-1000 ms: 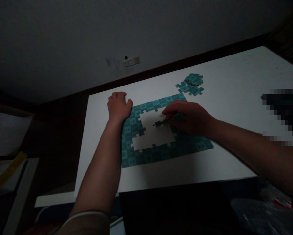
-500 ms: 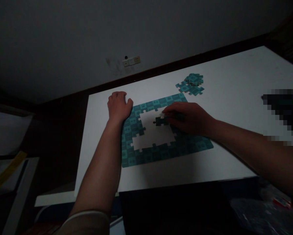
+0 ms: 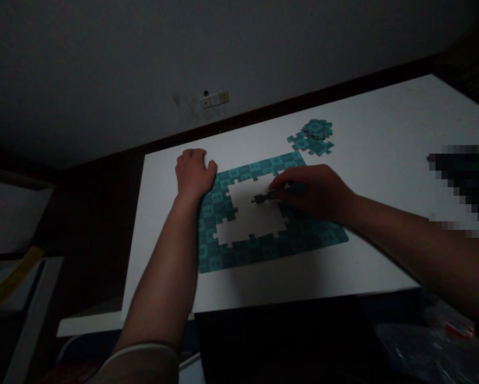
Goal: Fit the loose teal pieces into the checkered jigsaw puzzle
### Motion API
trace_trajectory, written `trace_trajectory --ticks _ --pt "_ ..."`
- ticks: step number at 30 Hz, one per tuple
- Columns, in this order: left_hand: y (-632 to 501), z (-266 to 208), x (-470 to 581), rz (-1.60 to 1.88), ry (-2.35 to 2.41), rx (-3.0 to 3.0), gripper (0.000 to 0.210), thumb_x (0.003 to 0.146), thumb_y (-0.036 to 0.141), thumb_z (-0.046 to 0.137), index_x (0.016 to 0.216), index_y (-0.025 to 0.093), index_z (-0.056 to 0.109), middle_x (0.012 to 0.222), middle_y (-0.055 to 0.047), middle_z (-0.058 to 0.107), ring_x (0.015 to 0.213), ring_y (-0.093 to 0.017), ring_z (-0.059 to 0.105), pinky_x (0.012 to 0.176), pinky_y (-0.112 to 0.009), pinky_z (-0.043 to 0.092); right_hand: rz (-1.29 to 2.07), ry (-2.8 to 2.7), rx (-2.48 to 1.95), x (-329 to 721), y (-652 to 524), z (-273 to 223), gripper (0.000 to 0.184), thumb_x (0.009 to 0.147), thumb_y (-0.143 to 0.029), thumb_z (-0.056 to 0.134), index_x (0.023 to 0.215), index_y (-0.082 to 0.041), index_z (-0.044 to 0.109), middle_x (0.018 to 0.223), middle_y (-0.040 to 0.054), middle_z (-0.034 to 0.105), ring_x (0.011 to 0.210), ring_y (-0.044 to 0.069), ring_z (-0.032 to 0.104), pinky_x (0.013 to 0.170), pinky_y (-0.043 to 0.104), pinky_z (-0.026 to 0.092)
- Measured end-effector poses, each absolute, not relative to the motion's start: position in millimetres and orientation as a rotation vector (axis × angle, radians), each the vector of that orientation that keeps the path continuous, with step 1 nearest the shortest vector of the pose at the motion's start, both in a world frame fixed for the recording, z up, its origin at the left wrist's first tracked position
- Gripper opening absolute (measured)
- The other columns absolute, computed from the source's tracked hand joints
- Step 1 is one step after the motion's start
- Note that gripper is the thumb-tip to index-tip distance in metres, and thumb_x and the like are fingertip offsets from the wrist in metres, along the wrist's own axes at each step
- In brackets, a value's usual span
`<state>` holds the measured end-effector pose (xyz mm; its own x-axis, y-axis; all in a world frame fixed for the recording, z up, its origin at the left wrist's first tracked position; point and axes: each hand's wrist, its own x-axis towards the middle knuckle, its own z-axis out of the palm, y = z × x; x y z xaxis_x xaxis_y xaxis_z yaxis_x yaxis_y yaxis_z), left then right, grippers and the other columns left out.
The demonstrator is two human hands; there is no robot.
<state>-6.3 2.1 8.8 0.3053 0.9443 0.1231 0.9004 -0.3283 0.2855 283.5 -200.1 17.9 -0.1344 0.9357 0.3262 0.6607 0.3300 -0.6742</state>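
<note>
Pinching a piece (image 3: 259,198) over the puzzle (image 3: 243,258), your right hand (image 3: 319,192) seems mid-fitting; your left hand (image 3: 194,173) lies loose at ten o'clock; careful aligning seems needed next.

Wall sockets (image 3: 214,100) and a white table (image 3: 383,144) show an indoor room, kind unclear.

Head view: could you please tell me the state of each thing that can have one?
Puzzle: flat, outer part joined, gap in the middle.
Puzzle piece: held, partly hidden.
Right hand: pinching that piece.
Left hand: at the puzzle's far left corner, nothing visibly held.
Loose pieces: heaped, overlapping.
Wall sockets: no plug visible.
</note>
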Motion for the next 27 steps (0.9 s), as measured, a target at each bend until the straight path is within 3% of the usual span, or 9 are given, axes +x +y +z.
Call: trace_trajectory --ticks 5,11,22,27 --pt "1 9 -5 0.399 1.727 2.402 0.039 0.115 0.031 0.069 0.152 0.023 0.079 0.175 -0.024 0.073 0.166 -0.053 0.063 0.142 -0.07 0.055 0.557 -1.83 -1.372 282 -202 22 0.013 0.102 -0.03 0.09 0.111 -0.027 0.099 0.101 0.0033 0.099 0.088 0.025 0.091 0.086 0.036 0.068" --pt "3 9 -8 0.402 1.704 2.388 0.038 0.116 0.032 0.071 0.152 0.025 0.079 0.174 -0.024 0.072 0.167 -0.054 0.062 0.144 -0.071 0.054 0.667 -1.866 -1.311 280 -201 8 0.018 0.105 -0.038 0.088 0.114 -0.027 0.099 0.095 0.004 0.097 0.076 0.021 0.084 0.075 0.032 0.06" --pt "1 12 -7 0.388 1.708 2.384 0.04 0.116 0.032 0.072 0.155 0.024 0.079 0.175 -0.024 0.072 0.168 -0.053 0.062 0.145 -0.07 0.054 0.751 -1.966 -1.35 279 -203 10 0.02 0.112 -0.035 0.087 0.124 -0.025 0.098 0.105 0.006 0.099 0.083 0.024 0.089 0.081 0.036 0.064" --pt "0 11 -6 0.429 1.724 2.381 0.04 0.115 0.033 0.072 0.154 0.028 0.08 0.173 -0.021 0.074 0.166 -0.053 0.062 0.144 -0.071 0.054 0.775 -2.029 -1.265 272 -202 5 0.019 0.109 -0.03 0.087 0.123 -0.025 0.098 0.098 0.0035 0.098 0.079 0.024 0.089 0.078 0.034 0.062"
